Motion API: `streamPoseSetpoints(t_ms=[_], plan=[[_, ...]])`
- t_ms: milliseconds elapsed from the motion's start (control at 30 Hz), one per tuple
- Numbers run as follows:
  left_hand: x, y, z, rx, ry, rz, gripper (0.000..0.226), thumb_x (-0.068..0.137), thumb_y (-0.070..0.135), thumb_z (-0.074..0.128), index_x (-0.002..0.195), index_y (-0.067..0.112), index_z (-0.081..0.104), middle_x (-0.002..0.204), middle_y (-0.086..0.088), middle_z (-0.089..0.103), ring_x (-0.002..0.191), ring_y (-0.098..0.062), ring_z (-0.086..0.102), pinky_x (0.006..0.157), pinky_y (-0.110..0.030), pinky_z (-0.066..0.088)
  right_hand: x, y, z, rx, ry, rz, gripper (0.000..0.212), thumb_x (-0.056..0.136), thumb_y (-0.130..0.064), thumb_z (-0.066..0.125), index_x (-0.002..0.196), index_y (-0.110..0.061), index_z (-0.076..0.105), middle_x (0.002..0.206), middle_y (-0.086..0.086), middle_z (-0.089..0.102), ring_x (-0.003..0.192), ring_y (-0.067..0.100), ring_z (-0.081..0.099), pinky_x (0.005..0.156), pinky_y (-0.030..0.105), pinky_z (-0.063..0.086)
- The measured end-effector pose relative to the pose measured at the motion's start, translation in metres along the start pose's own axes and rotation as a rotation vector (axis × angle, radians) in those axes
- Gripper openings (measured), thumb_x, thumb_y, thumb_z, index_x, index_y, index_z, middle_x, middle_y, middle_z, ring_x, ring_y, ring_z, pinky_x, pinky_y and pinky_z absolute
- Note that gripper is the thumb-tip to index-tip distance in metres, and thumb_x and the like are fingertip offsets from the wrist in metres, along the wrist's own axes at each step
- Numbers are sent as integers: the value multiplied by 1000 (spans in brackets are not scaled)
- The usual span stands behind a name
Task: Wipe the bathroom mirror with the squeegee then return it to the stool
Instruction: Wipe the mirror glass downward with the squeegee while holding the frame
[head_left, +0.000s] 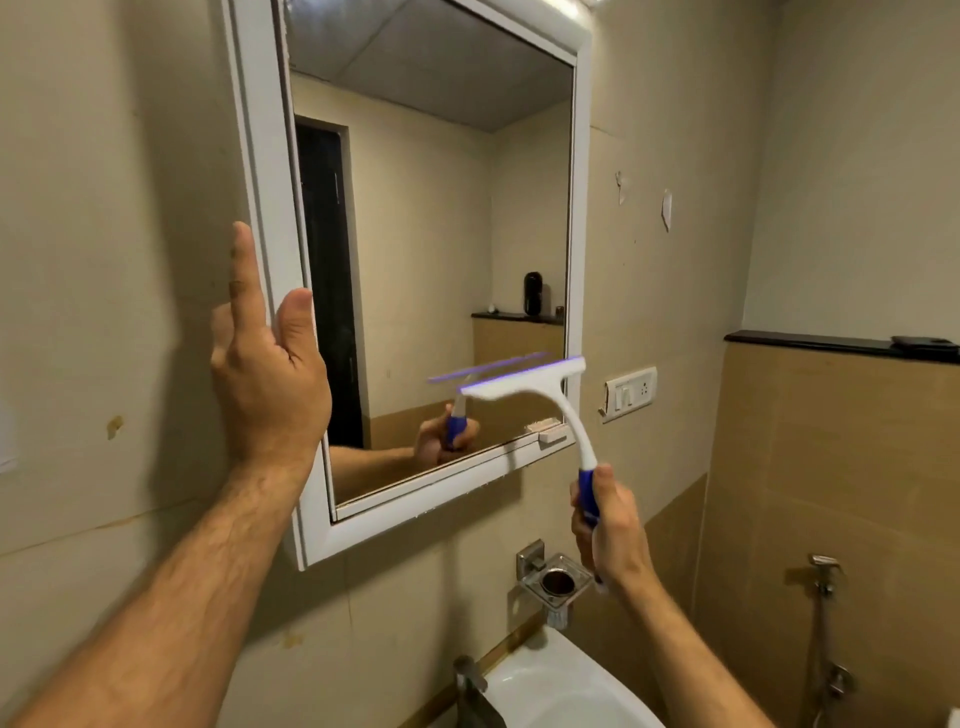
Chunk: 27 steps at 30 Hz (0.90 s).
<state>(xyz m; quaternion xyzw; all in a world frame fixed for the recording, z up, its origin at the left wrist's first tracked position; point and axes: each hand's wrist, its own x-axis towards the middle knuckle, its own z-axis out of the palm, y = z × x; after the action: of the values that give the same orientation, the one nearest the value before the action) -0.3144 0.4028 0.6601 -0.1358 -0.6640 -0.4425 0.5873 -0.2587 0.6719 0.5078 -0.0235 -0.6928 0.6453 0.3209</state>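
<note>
The white-framed mirror hangs on the beige wall, tilted in my view. My right hand grips the blue handle of the squeegee. Its white head with a purple blade lies across the glass near the mirror's lower right corner. My left hand rests on the mirror's left frame edge, fingers straight and pointing up, thumb on the front of the frame. The stool is out of view.
Below the mirror a metal holder sticks out from the wall, above a white basin and a tap. A switch plate is right of the mirror, with a dark ledge and a hand sprayer farther right.
</note>
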Motion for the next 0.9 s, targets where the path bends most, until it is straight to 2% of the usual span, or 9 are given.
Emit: streamPoseSetpoints(t_ms=[67, 233, 400, 467, 567, 667, 833, 900], plan=[[0, -3, -1, -11, -5, -10, 53, 104, 40, 37, 154, 27, 23, 120, -18, 57, 97, -29, 55, 81, -31, 43, 13, -14, 9, -26, 14, -3, 59, 94, -60, 28, 80, -8, 50, 51, -4, 40, 37, 9, 31, 37, 22, 30], [1, -9, 1, -33, -20, -9, 55, 104, 45, 35, 155, 32, 20, 108, -16, 56, 79, -14, 45, 70, -24, 36, 2, 12, 19, -38, 25, 30, 54, 97, -55, 27, 73, -12, 48, 53, 1, 38, 38, 10, 31, 39, 22, 28], [3, -11, 2, -52, -49, -16, 55, 103, 47, 33, 155, 34, 18, 106, -17, 55, 77, -18, 47, 67, -29, 40, -23, 50, 9, -129, 87, 75, 69, 86, -73, 34, 75, -8, 53, 54, 1, 43, 38, 7, 36, 40, 21, 31], [2, -10, 1, -55, -61, -16, 55, 104, 46, 34, 155, 33, 18, 107, -17, 55, 76, -17, 45, 67, -28, 37, -24, 46, 8, -139, 116, 59, 68, 84, -69, 33, 79, -5, 54, 56, 2, 45, 38, 6, 37, 40, 21, 33], [2, -9, -1, -69, -64, -23, 55, 104, 45, 34, 155, 32, 19, 109, -18, 55, 78, -18, 46, 68, -28, 37, -13, 19, 12, -46, 104, 17, 63, 94, -62, 30, 76, -6, 53, 52, 0, 42, 36, 7, 34, 37, 20, 30], [2, -9, -1, -75, -76, -22, 55, 104, 45, 32, 155, 33, 17, 111, -18, 54, 80, -15, 44, 66, -29, 37, 0, 4, 17, -5, 81, 58, 55, 99, -53, 27, 73, -10, 50, 50, -1, 38, 37, 8, 31, 38, 20, 28], [3, -10, -1, -99, -82, -15, 54, 103, 46, 31, 155, 35, 17, 107, -19, 53, 79, -30, 53, 69, -38, 45, -17, 37, 20, -39, 106, 84, 63, 90, -65, 31, 69, -10, 50, 49, -2, 40, 38, 11, 33, 41, 21, 28], [3, -10, -1, -93, -79, -16, 54, 104, 45, 31, 155, 34, 17, 107, -19, 53, 81, -32, 54, 70, -40, 47, -25, 47, 20, -47, 124, 101, 62, 87, -65, 32, 72, -8, 50, 49, -2, 40, 38, 11, 34, 40, 20, 29]])
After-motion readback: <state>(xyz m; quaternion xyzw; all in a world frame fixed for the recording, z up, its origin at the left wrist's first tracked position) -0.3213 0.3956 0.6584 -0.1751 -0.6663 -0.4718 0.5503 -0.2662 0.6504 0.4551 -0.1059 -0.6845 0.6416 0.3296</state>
